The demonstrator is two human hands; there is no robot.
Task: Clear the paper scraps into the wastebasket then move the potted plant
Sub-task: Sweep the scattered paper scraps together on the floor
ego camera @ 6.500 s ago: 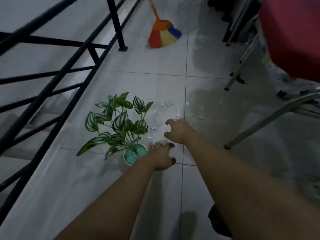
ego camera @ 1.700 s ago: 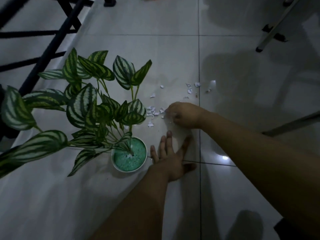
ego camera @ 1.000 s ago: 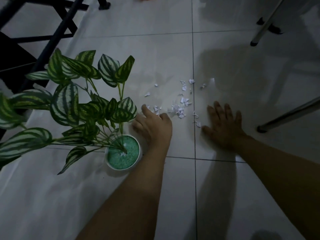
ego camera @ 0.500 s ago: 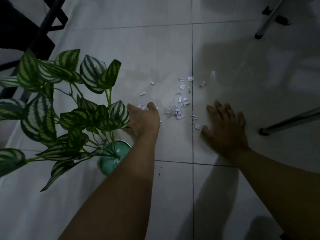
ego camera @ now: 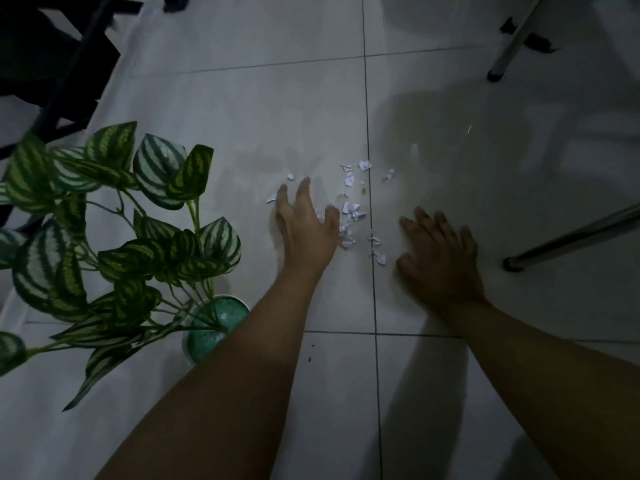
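The paper scraps (ego camera: 349, 216) lie in a loose scatter on the pale tiled floor (ego camera: 242, 98), most of them along the dark grout line (ego camera: 369, 188). The left hand (ego camera: 306, 226) rests on the floor just left of the scraps, its fingers spread and touching the nearest pieces, holding nothing that I can see. The right hand (ego camera: 438, 258) lies flat on the tile just right of the scraps, fingers apart, also empty.

I judge that the first step is in hand: gathering the scraps into one heap between the two palms. The next move probably calls for bringing both hands together over the scraps and pinching or scooping the small light pieces, which may slip out easily.

The potted plant (ego camera: 114, 244) stands to the left of the scraps, near the left forearm; its green pot (ego camera: 211, 327) is partly covered by leaves and the arm. It is not yet moved.

No wastebasket is in view. A few scraps may be hidden under the left hand. The light is dim, so the smallest pieces are hard to count. Metal chair legs (ego camera: 568, 237) are cut off, right of the scraps.
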